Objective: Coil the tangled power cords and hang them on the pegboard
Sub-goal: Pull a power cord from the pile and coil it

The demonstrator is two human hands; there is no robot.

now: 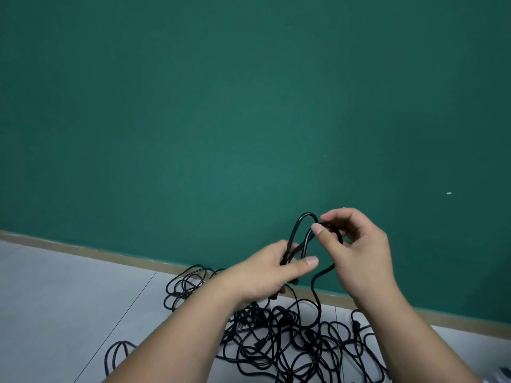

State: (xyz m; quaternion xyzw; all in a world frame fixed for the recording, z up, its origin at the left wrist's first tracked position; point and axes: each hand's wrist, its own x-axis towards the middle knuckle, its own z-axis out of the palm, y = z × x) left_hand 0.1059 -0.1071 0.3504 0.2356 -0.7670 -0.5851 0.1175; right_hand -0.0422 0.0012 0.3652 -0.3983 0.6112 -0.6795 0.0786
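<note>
A black power cord [297, 228] is raised in front of the green wall, folded into a couple of upright loops. My left hand [272, 272] grips the bottom of those loops, thumb pointing right. My right hand [359, 250] pinches the cord at the top of a loop between thumb and fingers. From there the cord drops in a curve down to the floor. Below both hands a large tangle of black power cords [290, 344] lies on the pale tiled floor. No pegboard is in view.
A green wall [249, 106] fills most of the view, with a tan skirting strip [110, 255] along its base. Pale floor tiles [69, 299] lie to the left. A small separate cord loop [119, 352] lies at the lower left. A grey object shows at the bottom right corner [504, 373].
</note>
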